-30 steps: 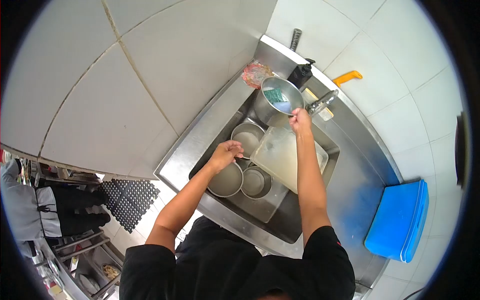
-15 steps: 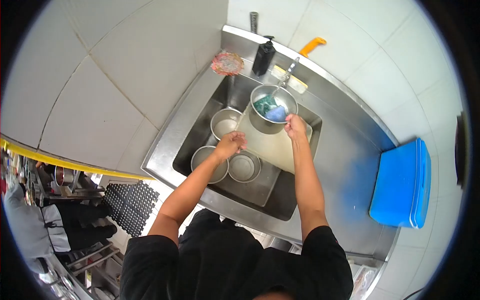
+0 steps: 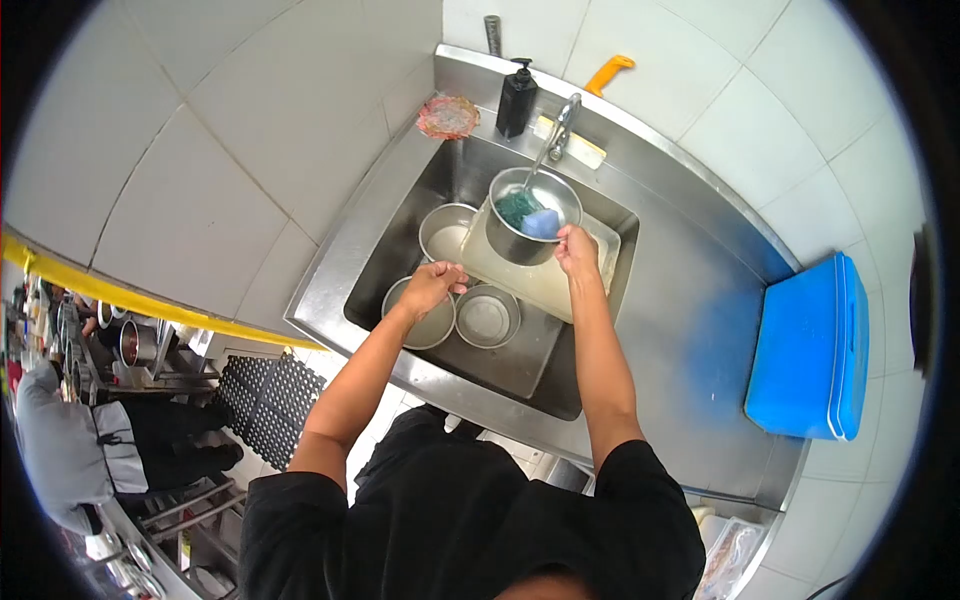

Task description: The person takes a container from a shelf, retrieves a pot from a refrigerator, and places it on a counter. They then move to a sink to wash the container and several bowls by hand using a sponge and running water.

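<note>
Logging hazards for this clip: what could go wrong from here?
1. Only the right hand grips the pot, at its rim, so it might tip or slip, especially if water from the tap adds weight.
2. Tipping could spill the blue sponge and green scouring pad.
3. If dropped, the pot would probably hit the tray below; the left hand, off the pot, may not catch it.

metal pot (image 3: 512,244) under faucet (image 3: 565,122)
</note>
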Demonstrator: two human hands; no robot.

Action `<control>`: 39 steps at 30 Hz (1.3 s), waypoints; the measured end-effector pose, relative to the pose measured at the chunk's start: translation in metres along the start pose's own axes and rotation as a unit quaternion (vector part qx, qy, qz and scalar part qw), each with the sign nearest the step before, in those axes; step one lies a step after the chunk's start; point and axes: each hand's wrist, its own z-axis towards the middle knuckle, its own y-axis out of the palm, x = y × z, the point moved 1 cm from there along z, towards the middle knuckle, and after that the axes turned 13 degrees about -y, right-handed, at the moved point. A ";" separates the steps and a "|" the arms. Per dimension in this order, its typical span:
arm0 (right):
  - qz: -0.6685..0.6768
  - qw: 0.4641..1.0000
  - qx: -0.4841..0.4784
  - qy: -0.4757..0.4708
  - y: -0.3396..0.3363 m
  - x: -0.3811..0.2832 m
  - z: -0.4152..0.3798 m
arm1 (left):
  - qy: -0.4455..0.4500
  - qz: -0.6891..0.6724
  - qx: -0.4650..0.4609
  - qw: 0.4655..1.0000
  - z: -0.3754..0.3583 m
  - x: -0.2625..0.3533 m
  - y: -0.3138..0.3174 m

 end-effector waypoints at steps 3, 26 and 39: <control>0.002 1.000 0.008 0.011 -0.003 -0.001 -0.005 | 0.021 0.039 0.057 0.997 -0.013 0.012 -0.011; -0.021 0.994 0.099 -0.029 -0.011 -0.011 -0.046 | 0.277 0.583 0.357 0.675 0.278 0.193 -0.090; -0.001 0.995 0.087 -0.047 0.003 -0.009 -0.039 | 0.232 0.360 0.260 0.865 0.221 0.202 -0.116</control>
